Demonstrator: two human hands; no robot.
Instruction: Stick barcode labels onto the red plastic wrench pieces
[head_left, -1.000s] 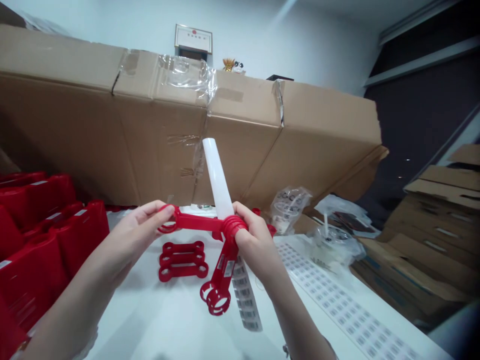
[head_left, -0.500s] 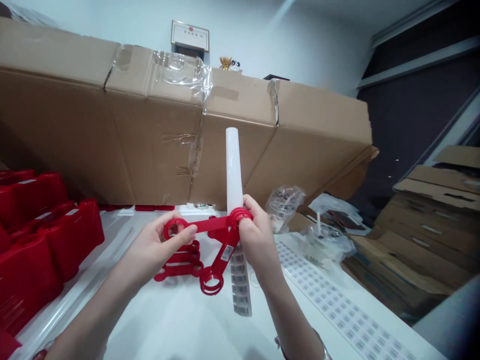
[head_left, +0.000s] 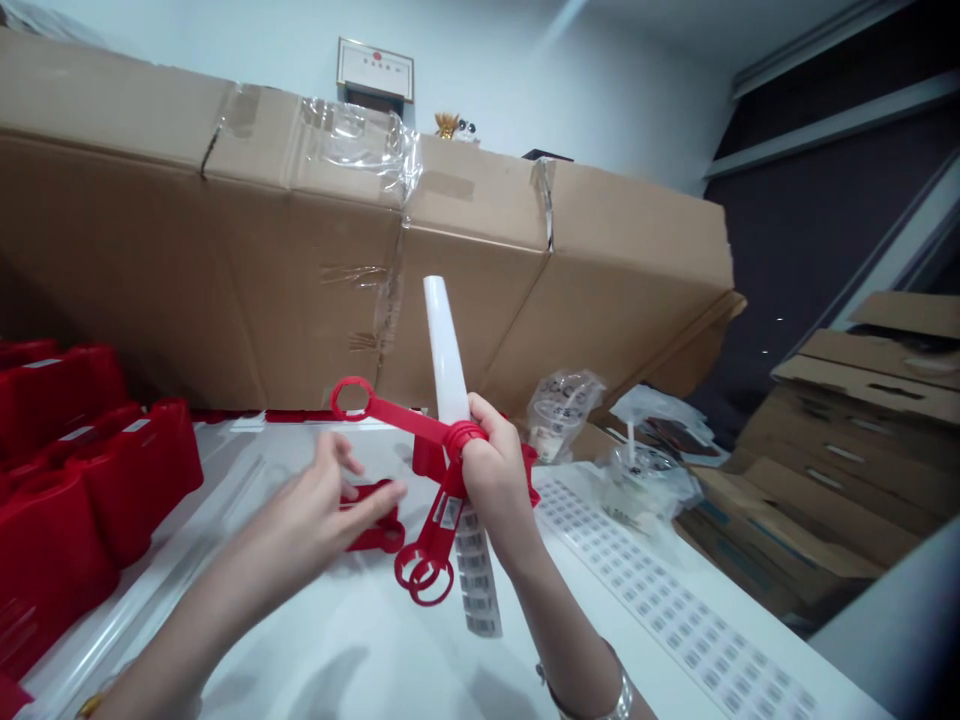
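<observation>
My right hand [head_left: 495,485] is closed around a white tube [head_left: 444,345] that stands nearly upright. Several red ring-ended plastic links [head_left: 397,418] are threaded on the tube; one sticks out up-left, others [head_left: 429,555] hang down. A strip of barcode labels [head_left: 474,570] dangles below that hand. My left hand [head_left: 326,505] is open, fingers spread, holding nothing. It hovers below the raised link and over more red links [head_left: 371,525] lying on the white table [head_left: 337,650].
Red plastic containers [head_left: 82,470] are stacked at the left. A wall of taped cardboard boxes [head_left: 300,250] stands behind the table. Sheets of barcode labels [head_left: 660,620] and clear plastic bags [head_left: 562,405] lie at the right, with flat cardboard [head_left: 840,450] beyond.
My left hand has let go of the red link's ring end and dropped lower, opening its fingers. The freed link now points up-left, and the tube has tilted slightly left.
</observation>
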